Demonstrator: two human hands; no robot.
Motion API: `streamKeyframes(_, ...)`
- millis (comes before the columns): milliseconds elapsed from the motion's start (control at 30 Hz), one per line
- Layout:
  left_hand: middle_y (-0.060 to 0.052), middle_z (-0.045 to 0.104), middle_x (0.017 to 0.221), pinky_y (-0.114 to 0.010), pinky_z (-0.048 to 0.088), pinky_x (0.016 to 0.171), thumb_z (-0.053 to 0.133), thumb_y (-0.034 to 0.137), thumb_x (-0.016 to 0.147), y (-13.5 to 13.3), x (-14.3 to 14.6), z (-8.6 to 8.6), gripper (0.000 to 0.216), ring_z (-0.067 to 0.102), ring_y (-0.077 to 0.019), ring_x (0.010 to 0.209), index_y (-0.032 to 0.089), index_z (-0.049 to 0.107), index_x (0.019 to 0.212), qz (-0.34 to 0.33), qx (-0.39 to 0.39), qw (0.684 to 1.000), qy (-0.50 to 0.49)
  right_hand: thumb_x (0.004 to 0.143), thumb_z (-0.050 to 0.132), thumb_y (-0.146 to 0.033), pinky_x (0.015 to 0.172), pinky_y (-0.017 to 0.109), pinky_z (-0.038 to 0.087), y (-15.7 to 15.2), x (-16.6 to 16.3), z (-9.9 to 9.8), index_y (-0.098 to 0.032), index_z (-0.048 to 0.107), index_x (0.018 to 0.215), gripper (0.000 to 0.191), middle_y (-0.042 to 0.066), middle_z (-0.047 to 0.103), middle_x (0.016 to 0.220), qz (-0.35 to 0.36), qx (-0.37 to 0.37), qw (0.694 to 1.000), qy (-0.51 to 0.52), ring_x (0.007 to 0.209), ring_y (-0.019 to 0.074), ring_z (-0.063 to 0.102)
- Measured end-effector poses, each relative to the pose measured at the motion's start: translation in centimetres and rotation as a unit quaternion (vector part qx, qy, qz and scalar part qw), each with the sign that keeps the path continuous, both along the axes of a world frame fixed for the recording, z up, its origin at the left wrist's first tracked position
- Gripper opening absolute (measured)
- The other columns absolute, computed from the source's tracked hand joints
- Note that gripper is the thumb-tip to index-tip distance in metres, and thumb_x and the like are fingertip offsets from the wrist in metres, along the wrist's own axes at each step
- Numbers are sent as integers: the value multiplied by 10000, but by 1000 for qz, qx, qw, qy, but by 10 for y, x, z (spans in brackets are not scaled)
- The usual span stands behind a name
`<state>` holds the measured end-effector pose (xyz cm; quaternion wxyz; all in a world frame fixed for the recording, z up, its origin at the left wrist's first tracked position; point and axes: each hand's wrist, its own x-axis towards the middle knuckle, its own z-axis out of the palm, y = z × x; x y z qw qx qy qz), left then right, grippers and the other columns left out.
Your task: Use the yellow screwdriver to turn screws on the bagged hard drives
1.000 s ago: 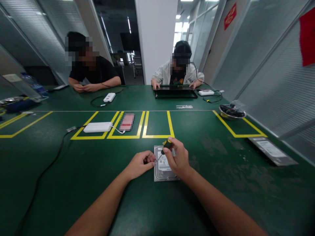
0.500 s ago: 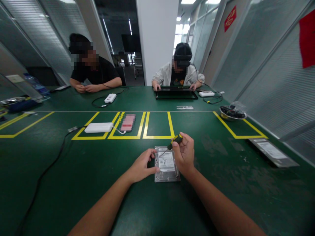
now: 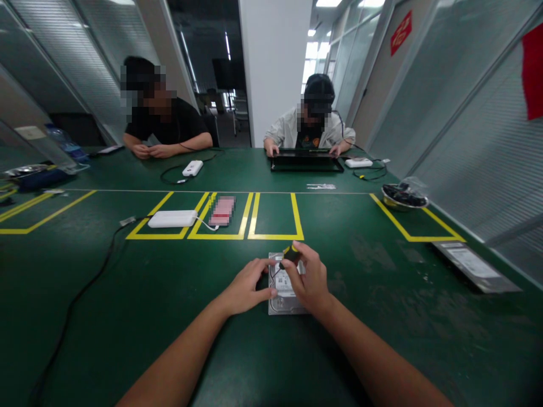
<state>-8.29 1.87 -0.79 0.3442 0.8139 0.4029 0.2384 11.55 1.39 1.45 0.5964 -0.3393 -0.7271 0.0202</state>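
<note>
A silver hard drive [image 3: 282, 306] with a white label lies flat on the green table. My left hand [image 3: 246, 289] holds its left side, thumb on the lower part and index finger reaching over the top corner. In my right hand [image 3: 311, 281] is a small screwdriver [image 3: 291, 254] with a green and yellow handle, gripped between thumb and fingers. Its thin shaft slants down to the left over the label's upper left; whether the tip touches a screw I cannot tell. My right hand hides much of the drive's right side.
A white power bank [image 3: 173, 219] with a black cable sits left. A blurred pinkish phone [image 3: 222, 211] lies beside it within yellow tape. At right are a bowl of dark parts [image 3: 404, 199] and another labelled drive [image 3: 473, 263]. Across the table, one person [image 3: 316, 121] holds a black frame [image 3: 307, 168].
My right hand has moved left over the hard drive with the screwdriver, whose handle now stands steeper. My left index finger has stretched further across the drive's top corner.
</note>
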Motion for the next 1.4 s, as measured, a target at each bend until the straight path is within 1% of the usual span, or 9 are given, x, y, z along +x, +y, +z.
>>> streamKeyframes(200,-88,557,1177,-380,422,912,669,428,860,1,0,1,579,515,-268,1044,232,467,1366,-5,-1,1000,13,941,577,-235,725,294,581,0,-2,0,-206,429,1342,428,83,644,1028,2,2,1000,-14,818,160,658)
streamKeyframes(467,-97,554,1192,-397,424,913,656,438,863,0,0,6,576,510,-278,1050,232,475,1369,-6,-6,1000,10,936,585,-235,744,303,577,2,-3,-4,-206,422,1353,449,90,644,1050,-3,1,1000,-12,838,166,662)
streamKeyframes(633,-94,558,1185,-389,423,902,661,440,855,0,1,6,574,509,-278,1044,233,491,1362,-2,-8,1000,7,941,574,-227,735,301,572,1,-3,0,-209,422,1349,436,84,644,1029,-2,6,1000,-21,817,162,650)
streamKeyframes(767,-85,555,1159,-374,422,896,660,434,861,0,1,5,560,511,-270,1042,231,488,1353,-2,-4,1000,10,935,579,-211,703,287,561,1,-4,4,-217,424,1346,440,60,642,965,8,11,999,-40,757,149,627)
streamKeyframes(900,-73,553,1136,-361,423,881,664,443,858,0,1,4,521,516,-257,1019,223,502,1302,-1,3,1000,8,938,570,-239,682,281,560,1,-5,12,-221,442,1338,420,55,643,952,27,6,998,-63,735,145,617)
streamKeyframes(1067,-65,558,1097,-362,435,845,683,436,833,0,1,2,497,519,-246,975,208,501,1235,14,-1,1000,-1,937,530,-186,814,337,565,-1,-5,29,-221,499,1258,325,93,629,1080,39,2,997,-72,965,185,628)
streamKeyframes(1133,-55,561,1084,-355,436,833,700,426,817,0,1,2,494,519,-237,955,208,502,1213,19,-3,1000,-6,933,527,-169,828,344,560,-1,-5,35,-216,526,1208,280,94,620,1075,41,-1,996,-75,991,188,618)
streamKeyframes(1267,-35,569,1039,-331,433,803,707,422,808,0,0,1,427,520,-220,920,206,529,1129,23,-4,1000,-13,932,557,-201,765,321,551,-2,-5,47,-198,579,1118,187,84,596,1002,38,-24,995,-94,882,170,608)
streamKeyframes(1400,-33,569,1024,-330,430,806,707,435,808,0,-1,0,398,517,-221,919,200,539,1082,24,-5,1000,-5,930,595,-286,689,298,513,-1,-5,57,-177,610,991,126,63,582,898,19,-54,989,-137,770,156,571)
